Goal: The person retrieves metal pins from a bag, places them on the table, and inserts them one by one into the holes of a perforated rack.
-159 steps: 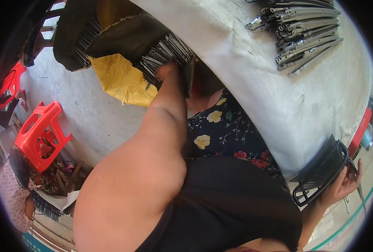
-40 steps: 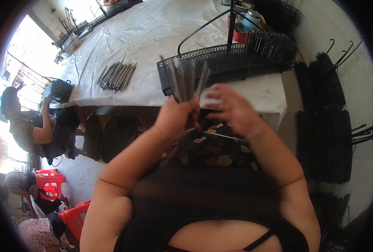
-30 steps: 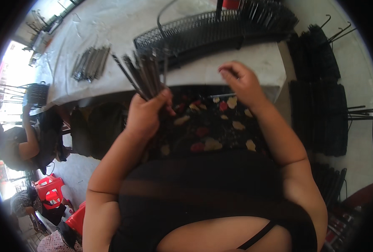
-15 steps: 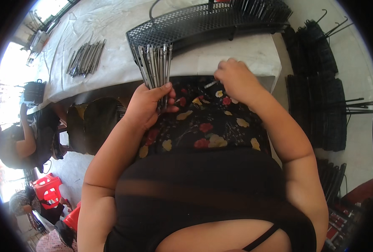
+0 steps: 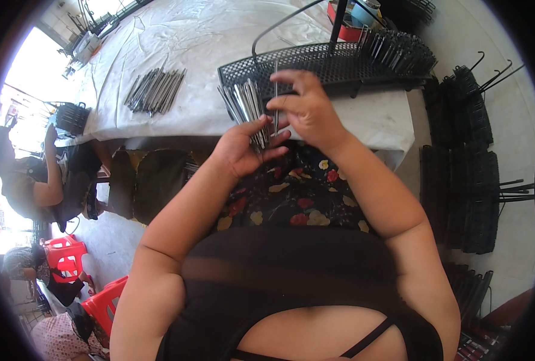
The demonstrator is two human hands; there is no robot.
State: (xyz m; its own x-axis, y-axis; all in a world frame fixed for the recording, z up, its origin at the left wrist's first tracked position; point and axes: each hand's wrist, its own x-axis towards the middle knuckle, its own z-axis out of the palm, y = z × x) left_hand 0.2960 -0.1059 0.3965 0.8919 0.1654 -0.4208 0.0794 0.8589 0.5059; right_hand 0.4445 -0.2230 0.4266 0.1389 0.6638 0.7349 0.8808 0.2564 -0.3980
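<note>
My left hand (image 5: 238, 149) holds a bundle of thin grey metal strips (image 5: 249, 103), which stand up in a fan between thumb and palm. Its other fingers reach out to the right. Beside the bundle, my right hand (image 5: 312, 114) has a single thin metal strip (image 5: 276, 125) at its fingertips, held nearly upright. That strip's lower end is close to my left fingers. Just beyond both hands, a long black mesh rack (image 5: 234, 73) lies on the table. A pile of similar metal strips (image 5: 155, 91) rests on the cloth to the left.
A white cloth covers the table (image 5: 207, 36). Many dark strips (image 5: 397, 53) are heaped at the rack's right end, near a red box (image 5: 338, 21). Black racks (image 5: 460, 192) are stacked on the right floor. People sit at the left, near a red stool (image 5: 66, 259).
My right hand has come up and left from above my lap to the bundle, bringing a single strip. The bundle has moved right and down in view, and the view has shifted.
</note>
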